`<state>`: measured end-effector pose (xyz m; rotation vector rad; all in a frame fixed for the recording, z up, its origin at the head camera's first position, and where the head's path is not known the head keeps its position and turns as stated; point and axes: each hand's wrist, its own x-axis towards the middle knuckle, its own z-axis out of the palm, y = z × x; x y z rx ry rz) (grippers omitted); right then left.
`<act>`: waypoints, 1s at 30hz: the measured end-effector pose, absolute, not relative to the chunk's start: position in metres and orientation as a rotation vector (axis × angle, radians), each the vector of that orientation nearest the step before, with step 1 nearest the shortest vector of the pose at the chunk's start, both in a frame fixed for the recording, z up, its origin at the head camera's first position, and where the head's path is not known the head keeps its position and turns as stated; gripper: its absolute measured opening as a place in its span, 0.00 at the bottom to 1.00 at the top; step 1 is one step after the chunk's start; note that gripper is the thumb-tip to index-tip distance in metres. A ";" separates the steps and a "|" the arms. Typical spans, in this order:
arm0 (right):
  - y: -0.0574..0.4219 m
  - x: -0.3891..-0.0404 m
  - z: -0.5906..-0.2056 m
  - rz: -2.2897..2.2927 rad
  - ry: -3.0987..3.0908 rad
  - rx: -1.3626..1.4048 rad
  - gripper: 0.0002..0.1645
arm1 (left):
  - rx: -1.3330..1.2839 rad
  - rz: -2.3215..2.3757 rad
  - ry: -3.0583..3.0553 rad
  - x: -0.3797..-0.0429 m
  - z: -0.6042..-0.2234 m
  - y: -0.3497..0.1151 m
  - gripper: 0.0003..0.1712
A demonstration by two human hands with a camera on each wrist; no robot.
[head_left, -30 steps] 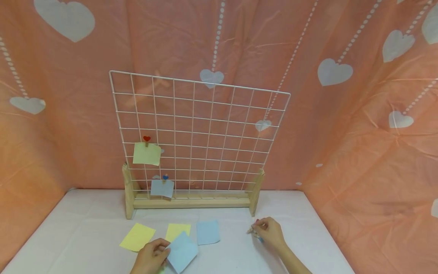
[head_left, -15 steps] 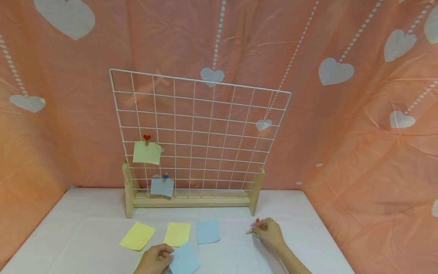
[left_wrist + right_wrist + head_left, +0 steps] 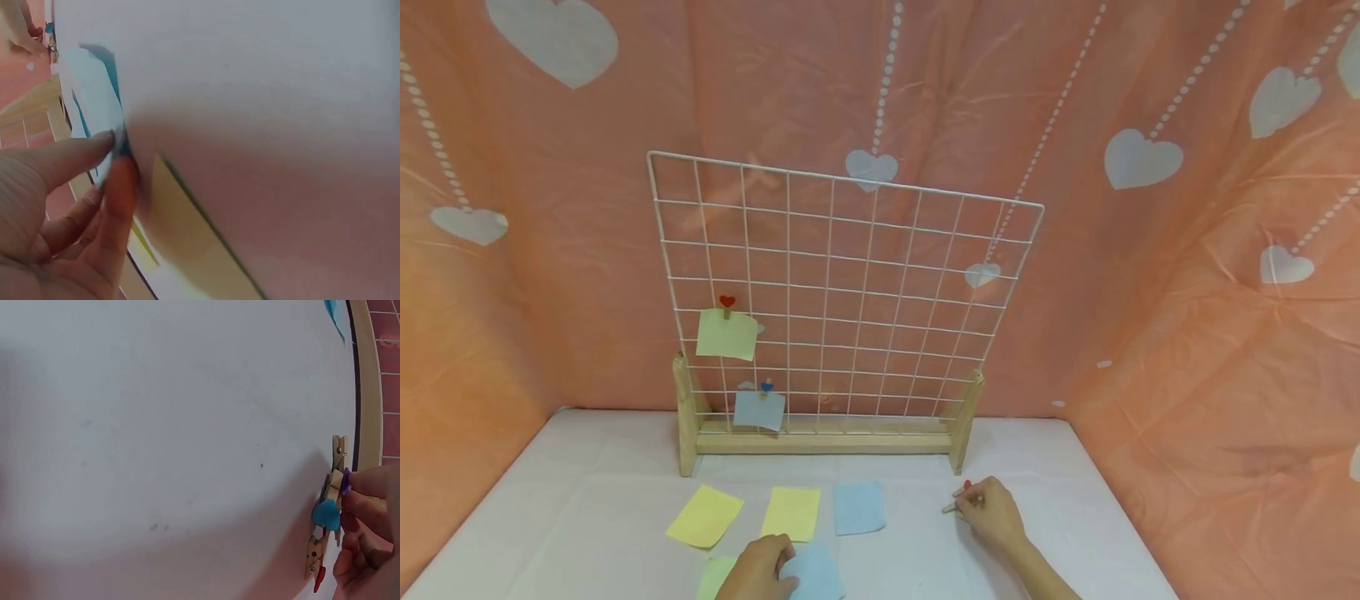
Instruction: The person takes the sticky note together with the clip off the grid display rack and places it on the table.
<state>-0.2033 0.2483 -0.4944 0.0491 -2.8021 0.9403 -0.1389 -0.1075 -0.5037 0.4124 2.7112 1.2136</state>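
My left hand (image 3: 756,571) pinches the edge of a blue sticky note (image 3: 816,573) low over the front of the table. In the left wrist view its thumb and forefinger meet on the note, which curls upward. On the right, my right hand (image 3: 994,515) pinches a small wooden clothespin with a purple heart (image 3: 347,481). Other clothespins cluster at its fingertips, one with a blue heart (image 3: 326,514) and one with a red heart (image 3: 314,555). A green sticky note (image 3: 715,575) lies partly hidden beside my left hand.
Two yellow sticky notes, left (image 3: 705,517) and middle (image 3: 792,512), and another blue note (image 3: 859,508) lie on the table (image 3: 602,475). Behind them stands a white wire grid (image 3: 850,267) on a wooden base (image 3: 823,443). Heart clothespins hold a green note (image 3: 727,335) and a pale blue note (image 3: 759,411) on it.
My left hand has brought the blue note down toward the table's front and slightly right, uncovering the middle yellow note and part of the green one. My right hand stays nearly in place among the clothespins.
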 end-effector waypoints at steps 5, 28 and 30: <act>0.246 -0.202 -0.496 0.905 -2.784 0.072 0.03 | 0.327 1.061 2.778 -0.138 -0.499 -0.106 0.16; 0.203 -0.221 -0.466 1.036 -2.711 0.217 0.07 | -0.080 1.482 2.898 -0.150 -0.473 -0.143 0.06; 0.194 -0.226 -0.463 1.027 -2.703 0.245 0.06 | -0.090 1.497 2.928 -0.153 -0.472 -0.146 0.07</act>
